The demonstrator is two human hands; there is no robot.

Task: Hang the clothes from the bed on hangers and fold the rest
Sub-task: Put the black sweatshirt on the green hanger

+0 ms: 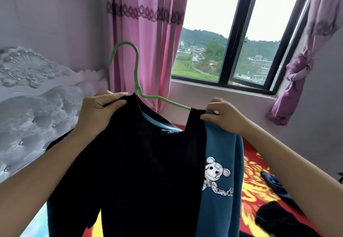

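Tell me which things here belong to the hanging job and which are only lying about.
Job: green hanger, black top, blue sweatshirt, left hand and right hand gripping them, dark clothes on the bedspread.
Only around: pink curtain, window, headboard.

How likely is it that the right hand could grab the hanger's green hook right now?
Probably yes: the hook stands bare above the black top, nothing before it. But the right hand is pinching that top's shoulder and would have to let go.
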